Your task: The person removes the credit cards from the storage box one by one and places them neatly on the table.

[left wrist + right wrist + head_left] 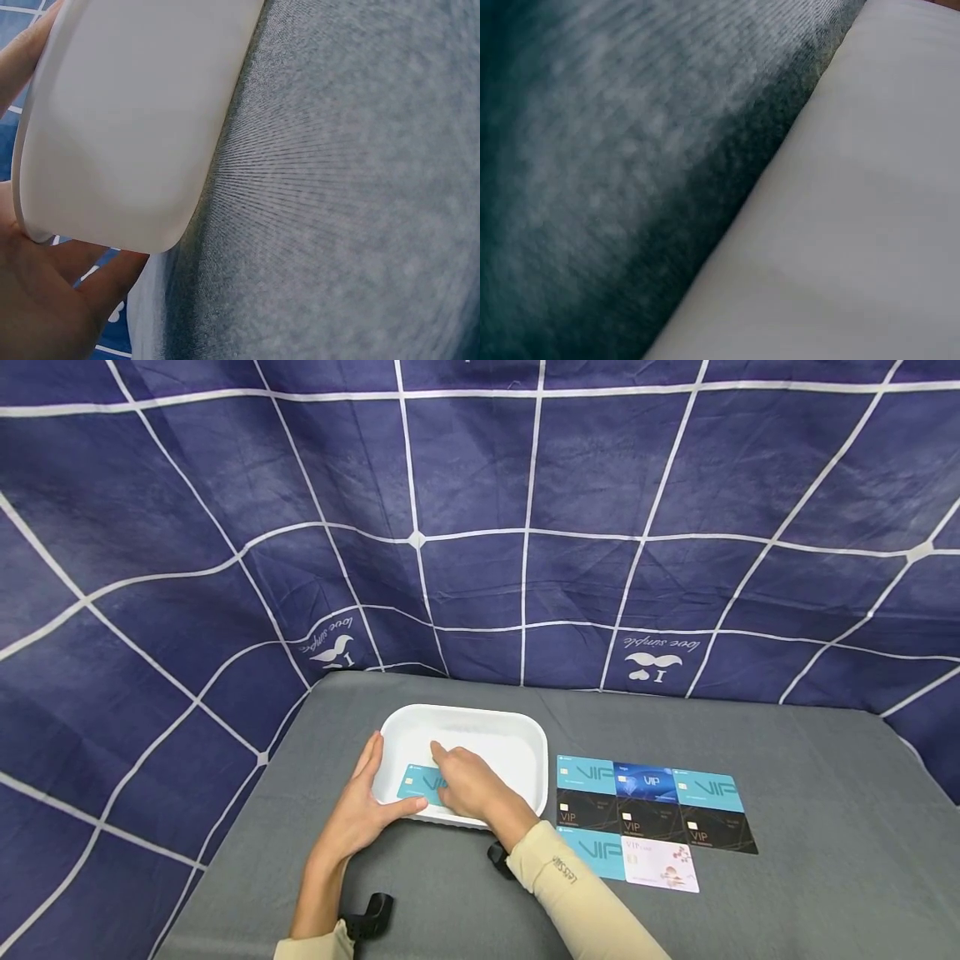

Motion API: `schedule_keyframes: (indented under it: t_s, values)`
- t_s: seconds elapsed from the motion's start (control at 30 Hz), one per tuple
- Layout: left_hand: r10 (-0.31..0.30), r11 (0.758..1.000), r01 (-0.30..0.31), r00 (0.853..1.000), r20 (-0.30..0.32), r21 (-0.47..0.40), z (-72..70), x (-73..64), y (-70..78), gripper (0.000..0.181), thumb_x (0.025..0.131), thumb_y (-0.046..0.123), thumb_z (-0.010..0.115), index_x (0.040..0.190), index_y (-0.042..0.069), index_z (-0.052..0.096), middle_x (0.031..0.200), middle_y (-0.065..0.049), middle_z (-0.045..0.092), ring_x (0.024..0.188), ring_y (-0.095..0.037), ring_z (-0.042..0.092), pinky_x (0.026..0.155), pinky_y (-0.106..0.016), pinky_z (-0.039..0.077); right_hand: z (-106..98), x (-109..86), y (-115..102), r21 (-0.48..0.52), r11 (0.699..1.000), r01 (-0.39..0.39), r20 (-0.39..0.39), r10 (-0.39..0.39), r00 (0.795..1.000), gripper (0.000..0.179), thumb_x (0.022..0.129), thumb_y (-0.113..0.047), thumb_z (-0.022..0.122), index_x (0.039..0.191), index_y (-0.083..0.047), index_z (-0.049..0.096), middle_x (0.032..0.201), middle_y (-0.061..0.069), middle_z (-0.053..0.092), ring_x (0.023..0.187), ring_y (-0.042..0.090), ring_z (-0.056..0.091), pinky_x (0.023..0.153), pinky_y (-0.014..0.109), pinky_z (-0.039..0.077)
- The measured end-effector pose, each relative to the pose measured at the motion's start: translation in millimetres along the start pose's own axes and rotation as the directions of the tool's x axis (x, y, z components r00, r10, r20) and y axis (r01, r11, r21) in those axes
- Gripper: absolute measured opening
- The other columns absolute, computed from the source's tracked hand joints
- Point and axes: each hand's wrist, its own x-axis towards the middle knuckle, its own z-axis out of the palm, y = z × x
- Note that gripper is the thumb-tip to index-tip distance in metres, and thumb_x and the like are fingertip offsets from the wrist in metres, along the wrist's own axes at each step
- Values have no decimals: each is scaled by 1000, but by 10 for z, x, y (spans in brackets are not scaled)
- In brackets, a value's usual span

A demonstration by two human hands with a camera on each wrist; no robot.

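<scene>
A white rectangular tray (pixel 461 717) rests on the grey cloth. In it, towards the near left, lies a teal VIP card (pixel 417 782) whose right end is covered by my right hand (pixel 474 783). That hand reaches in over the near rim, index finger extended past the card's far edge and thumb by the card. My left hand (pixel 356 814) holds the tray's near left corner, fingers along the left side and thumb along the near rim. In the left wrist view, the fingers (pixel 112 281) wrap behind the tray's end. The right wrist view shows only cloth and the tray wall (pixel 855 225).
Right of the tray, several cards lie edge to edge in rows: teal cards (pixel 585 774), a blue card (pixel 645 782), black cards (pixel 651 820) and a pink floral card (pixel 660 863). A navy curtain with white grid lines (pixel 480 581) hangs behind the grey-covered table (pixel 825 793).
</scene>
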Motion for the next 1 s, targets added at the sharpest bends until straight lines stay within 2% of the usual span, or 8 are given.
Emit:
schedule_keyframes:
  t_s: [0.1,0.2,0.37,0.57,0.7,0.9,1.0]
  values:
    - [6,1000,-6,1000,1,-6,0,3,-3,119,73,30,89,156,-2,10,163,-18,4,149,-33,4,115,-56,11,8,3,-1,-7,1000,0,11,0,1000,71,88,-17,73,147,4,40,126,17,62,117,24,58,101,33,43]
    - [11,1000,-11,1000,1,-10,2,4,-5,119,73,29,89,156,-2,10,163,-18,4,149,-33,4,115,-56,11,18,15,-1,-14,1000,11,13,-11,1000,78,85,-24,79,147,3,41,127,16,62,116,24,58,100,32,44]
    - [7,1000,-7,1000,-2,-11,9,6,-3,119,73,30,89,156,-2,10,163,-18,5,149,-33,4,115,-56,11,27,32,-3,-34,999,34,-10,-35,999,76,82,-14,80,146,3,42,130,13,61,116,25,58,100,33,43]
    - [8,1000,-8,1000,-10,-4,8,11,-2,120,72,32,90,156,-3,11,163,-18,6,149,-32,5,115,-56,12,10,10,-18,-36,999,9,-36,-10,999,87,80,-5,76,152,3,27,131,18,55,115,31,55,100,43,43]
    - [8,1000,-8,1000,-13,-3,5,8,-6,119,72,31,90,156,-3,11,163,-18,6,149,-33,5,115,-56,11,3,7,-20,-58,998,21,-57,-24,998,89,79,-3,75,152,4,24,131,18,56,112,31,58,97,42,46]
    - [3,1000,-3,1000,-11,-9,6,7,-6,119,73,32,89,156,-2,11,163,-18,6,149,-32,5,115,-57,11,-1,6,-11,-77,997,18,-64,-23,998,79,80,-11,75,147,6,36,107,16,68,95,25,64,86,38,51]
    - [3,1000,-3,1000,-9,-9,9,8,-5,119,73,32,89,156,-2,11,163,-18,6,149,-33,5,115,-57,11,-7,3,-5,-56,998,-1,-44,-1,999,76,81,-16,73,145,7,40,108,18,67,99,24,63,89,37,50]
